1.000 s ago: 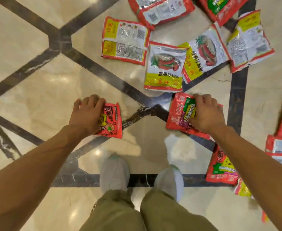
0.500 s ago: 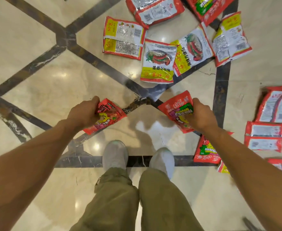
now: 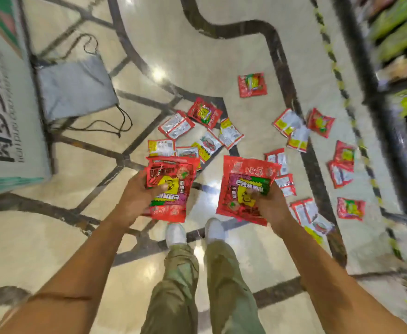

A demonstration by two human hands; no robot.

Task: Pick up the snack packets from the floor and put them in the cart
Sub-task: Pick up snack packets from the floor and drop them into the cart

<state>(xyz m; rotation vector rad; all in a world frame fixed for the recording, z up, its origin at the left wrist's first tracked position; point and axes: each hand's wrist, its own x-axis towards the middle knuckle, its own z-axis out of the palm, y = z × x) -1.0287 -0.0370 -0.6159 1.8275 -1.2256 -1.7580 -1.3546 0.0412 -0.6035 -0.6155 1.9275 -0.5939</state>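
- Red packet [image 3: 170, 189] gripped in left hand [image 3: 135, 201], second packet [image 3: 245, 189] gripped in right hand [image 3: 272, 206], both held above the floor [image 3: 53, 237].
- Carrying step, I judge: next needs the cart, not clearly visible; loose packets [image 3: 207, 141] lie mid-floor.

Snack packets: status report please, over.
Left hand grips one red packet. Right hand grips a second packet. Many loose packets lie on the floor ahead.

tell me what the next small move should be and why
Probably carry both packets off to the cart, which I cannot make out here. The left hand grips a red packet and the right hand grips a second red packet, both held above the floor, so neither hand is free for the scattered packets.
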